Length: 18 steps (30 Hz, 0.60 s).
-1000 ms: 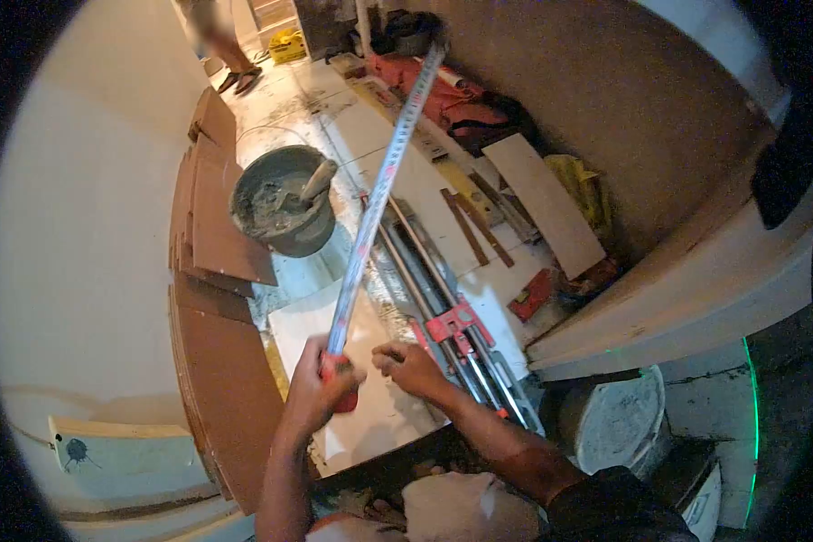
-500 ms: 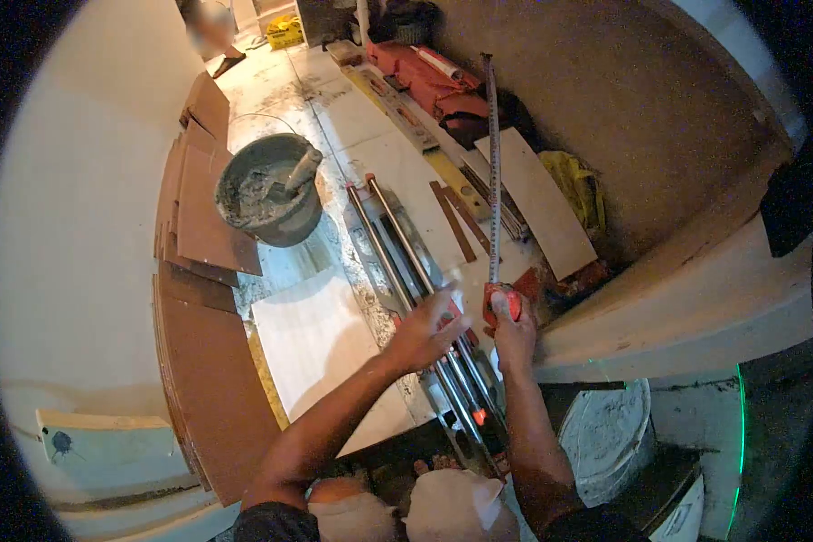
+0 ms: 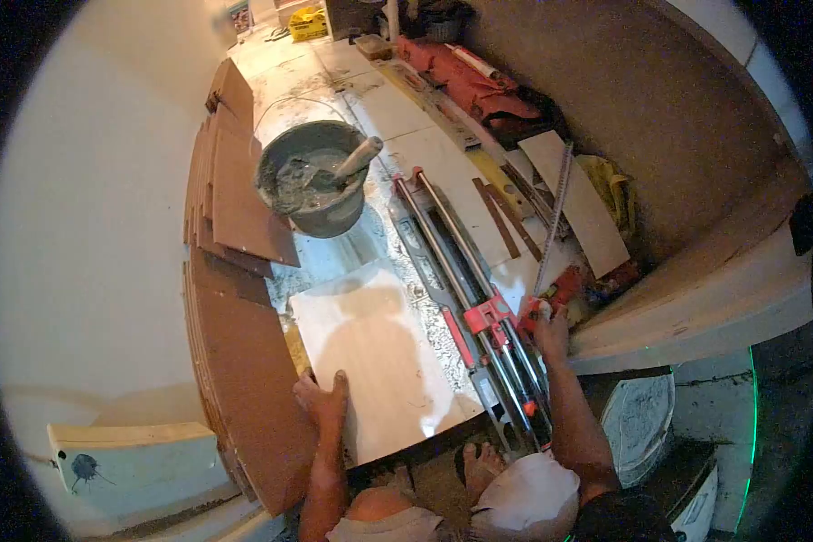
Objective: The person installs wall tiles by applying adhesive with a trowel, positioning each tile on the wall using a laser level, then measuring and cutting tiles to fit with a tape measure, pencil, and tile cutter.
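My right hand (image 3: 551, 330) is wrapped round a red tape measure (image 3: 529, 316), whose blade (image 3: 557, 212) extends up and away over the floor. My left hand (image 3: 323, 397) is at the left edge of a pale tile (image 3: 375, 352), thumb on its face and fingers at the edge, seemingly gripping it. Between my hands lies a red and black tool with two long metal rails (image 3: 456, 257), to the right of the tile.
A bucket (image 3: 321, 203) of grey mortar holds a trowel. Brown tiles (image 3: 244, 388) lean along the left wall. At the right are a narrow pale board (image 3: 583, 217), brown strips (image 3: 497, 217), a yellow level (image 3: 425, 95) and a curved ledge (image 3: 696, 316).
My left hand has moved left and down from above the rails to the tile's edge. The tape blade now leans right, and my right hand still holds the tape measure. The view has shifted.
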### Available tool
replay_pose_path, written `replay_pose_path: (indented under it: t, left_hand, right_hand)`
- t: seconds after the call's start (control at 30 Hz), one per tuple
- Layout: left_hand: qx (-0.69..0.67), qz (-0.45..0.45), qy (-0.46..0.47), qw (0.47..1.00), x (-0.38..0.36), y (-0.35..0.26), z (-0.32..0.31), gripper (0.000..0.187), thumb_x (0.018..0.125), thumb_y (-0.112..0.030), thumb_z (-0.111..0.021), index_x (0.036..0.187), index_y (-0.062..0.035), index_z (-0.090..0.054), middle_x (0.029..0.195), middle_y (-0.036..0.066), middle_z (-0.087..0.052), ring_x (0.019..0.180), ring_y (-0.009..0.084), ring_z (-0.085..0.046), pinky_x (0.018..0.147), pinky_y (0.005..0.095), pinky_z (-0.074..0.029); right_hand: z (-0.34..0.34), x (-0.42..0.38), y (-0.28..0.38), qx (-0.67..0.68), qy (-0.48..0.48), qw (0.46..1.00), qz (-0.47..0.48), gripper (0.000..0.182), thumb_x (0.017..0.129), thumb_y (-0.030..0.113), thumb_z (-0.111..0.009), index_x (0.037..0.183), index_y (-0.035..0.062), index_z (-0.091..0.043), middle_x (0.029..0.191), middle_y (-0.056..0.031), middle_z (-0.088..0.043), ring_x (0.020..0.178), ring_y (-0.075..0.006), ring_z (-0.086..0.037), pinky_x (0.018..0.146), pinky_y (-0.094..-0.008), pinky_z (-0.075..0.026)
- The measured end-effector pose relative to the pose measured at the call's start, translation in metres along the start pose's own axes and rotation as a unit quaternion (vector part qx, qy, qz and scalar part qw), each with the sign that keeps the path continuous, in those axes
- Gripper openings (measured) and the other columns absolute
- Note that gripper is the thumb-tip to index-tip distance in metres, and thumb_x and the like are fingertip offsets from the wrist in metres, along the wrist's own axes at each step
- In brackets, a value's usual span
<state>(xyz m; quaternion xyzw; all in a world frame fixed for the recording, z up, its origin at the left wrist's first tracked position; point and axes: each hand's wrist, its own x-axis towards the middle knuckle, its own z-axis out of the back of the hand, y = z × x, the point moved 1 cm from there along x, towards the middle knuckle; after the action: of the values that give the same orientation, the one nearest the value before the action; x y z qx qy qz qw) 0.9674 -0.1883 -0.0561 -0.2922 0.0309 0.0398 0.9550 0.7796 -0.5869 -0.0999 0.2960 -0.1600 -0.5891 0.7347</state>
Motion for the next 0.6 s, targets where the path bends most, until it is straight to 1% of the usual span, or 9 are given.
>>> replay_pose_path:
  t: [0.1,0.13,0.17,0.23,0.27,0.33,0.43,0.47,0.6]
  left_hand:
    - [-0.063,0.048,0.032,0.996,0.004,0.024,-0.012,0.071,0.071,-0.038,-0.076,0.119,0.0047,-0.048,0.115,0.025,-0.053,0.107,0.0374,-0.052,0.093,0.0456,-0.042]
    - [-0.103,0.036,0.04,0.993,0.002,0.023,-0.013,0.07,0.072,-0.039,-0.076,0.118,0.0054,-0.048,0.112,0.025,-0.056,0.104,0.0374,-0.055,0.091,0.0454,-0.043]
    - [-0.141,0.023,0.049,0.989,-0.001,0.022,-0.014,0.069,0.072,-0.04,-0.075,0.116,0.006,-0.047,0.109,0.025,-0.058,0.1,0.0373,-0.058,0.089,0.0452,-0.045]
    - [-0.126,0.045,0.052,0.99,0.0,0.024,-0.015,0.069,0.073,-0.041,-0.075,0.114,0.0064,-0.047,0.107,0.025,-0.06,0.098,0.0368,-0.059,0.088,0.0447,-0.046]
    - [-0.115,0.063,0.052,0.99,0.002,0.022,-0.017,0.068,0.075,-0.043,-0.075,0.112,0.0067,-0.047,0.104,0.025,-0.061,0.096,0.0362,-0.06,0.087,0.0442,-0.046]
    - [-0.124,0.058,0.03,0.99,-0.002,0.008,-0.013,0.068,0.077,-0.046,-0.072,0.111,0.0066,-0.047,0.103,0.025,-0.061,0.095,0.0356,-0.06,0.087,0.0438,-0.046]
    - [-0.136,0.048,-0.013,0.989,-0.002,0.012,-0.023,0.069,0.082,-0.053,-0.065,0.11,0.007,-0.047,0.101,0.026,-0.061,0.093,0.0354,-0.059,0.085,0.0437,-0.045]
    - [-0.141,0.045,-0.032,0.988,-0.001,0.018,-0.029,0.071,0.084,-0.056,-0.061,0.111,0.0074,-0.046,0.1,0.026,-0.06,0.092,0.0358,-0.059,0.083,0.0442,-0.045]
    - [-0.147,-0.027,-0.053,0.987,0.008,0.02,-0.035,0.071,0.088,-0.06,-0.052,0.105,0.009,-0.049,0.095,0.027,-0.06,0.087,0.0374,-0.059,0.081,0.0456,-0.045]
  right_hand:
    - [0.042,-0.031,0.055,-0.113,0.07,0.991,-0.009,0.08,0.092,0.057,-0.044,0.144,0.0009,-0.024,0.124,-0.0341,-0.051,0.113,-0.0491,-0.051,0.095,-0.0488,-0.041]
    - [0.048,-0.037,0.058,-0.032,0.072,0.996,0.034,0.087,0.09,0.057,-0.05,0.147,0.0013,-0.016,0.132,-0.0333,-0.045,0.118,-0.0485,-0.048,0.097,-0.0497,-0.041]
    - [0.052,-0.046,0.061,-0.033,0.075,0.996,0.036,0.087,0.09,0.057,-0.05,0.147,0.0013,-0.016,0.132,-0.0333,-0.045,0.118,-0.0485,-0.048,0.097,-0.0497,-0.041]
    - [0.055,-0.08,0.074,-0.064,0.017,0.977,0.204,0.096,0.084,0.052,-0.062,0.148,0.0001,-0.011,0.139,-0.0339,-0.036,0.122,-0.0484,-0.044,0.099,-0.0514,-0.039]
    - [0.057,-0.095,0.081,-0.062,0.019,0.977,0.201,0.096,0.084,0.052,-0.062,0.148,0.0001,-0.011,0.139,-0.0339,-0.036,0.122,-0.0484,-0.044,0.099,-0.0514,-0.039]
    - [0.058,-0.119,0.092,-0.1,0.111,0.942,0.301,0.107,0.076,0.043,-0.074,0.147,-0.0015,-0.007,0.138,-0.0334,-0.034,0.12,-0.047,-0.046,0.094,-0.0504,-0.044]
    - [0.037,-0.121,0.072,-0.202,0.168,0.937,0.232,0.113,0.069,0.04,-0.078,0.146,-0.0035,-0.009,0.134,-0.0352,-0.037,0.119,-0.0484,-0.046,0.099,-0.0486,-0.042]
    - [0.03,-0.119,0.063,-0.201,0.134,0.941,0.238,0.111,0.067,0.031,-0.079,0.146,-0.0036,-0.009,0.131,-0.0344,-0.039,0.117,-0.0466,-0.048,0.096,-0.0472,-0.045]
    - [0.033,-0.118,0.056,-0.221,0.141,0.929,0.262,0.111,0.066,0.026,-0.079,0.146,-0.0056,-0.009,0.129,-0.032,-0.041,0.109,-0.0434,-0.053,0.092,-0.0448,-0.048]
